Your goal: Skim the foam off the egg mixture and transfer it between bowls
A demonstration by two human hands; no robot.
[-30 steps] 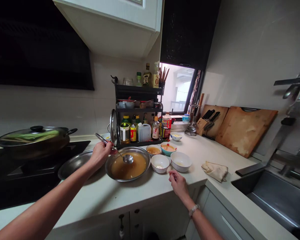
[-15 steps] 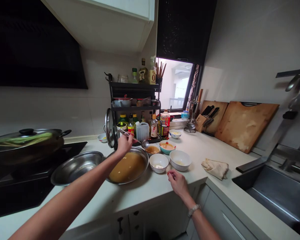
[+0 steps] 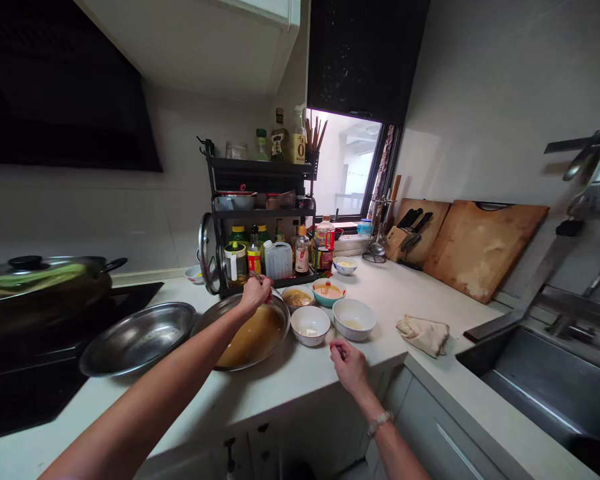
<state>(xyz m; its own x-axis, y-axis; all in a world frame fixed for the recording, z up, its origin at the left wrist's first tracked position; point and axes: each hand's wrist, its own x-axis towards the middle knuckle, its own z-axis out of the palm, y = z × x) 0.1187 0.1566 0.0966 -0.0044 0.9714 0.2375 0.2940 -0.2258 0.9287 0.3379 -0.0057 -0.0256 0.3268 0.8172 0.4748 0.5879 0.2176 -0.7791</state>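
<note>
My left hand is closed around the handle of a metal ladle, above the far rim of a wide steel basin of brown liquid. The ladle's stem slants right toward a small bowl of brown liquid; its scoop cannot be made out. My right hand hangs over the counter's front edge, fingers curled, with nothing visible in them. Nearest to it are a white bowl with a little pale food and a larger white bowl. Behind them stands a turquoise bowl of orange-brown liquid.
A steel bowl stands left of the basin, beside a lidded pan on the stove. A black rack of bottles rises behind. To the right are a folded cloth, cutting boards, a knife block and a sink.
My left hand has lowered and the ladle's scoop, visible before near the small bowl, is now out of sight. My right hand stays curled. The whole view has shifted slightly.
</note>
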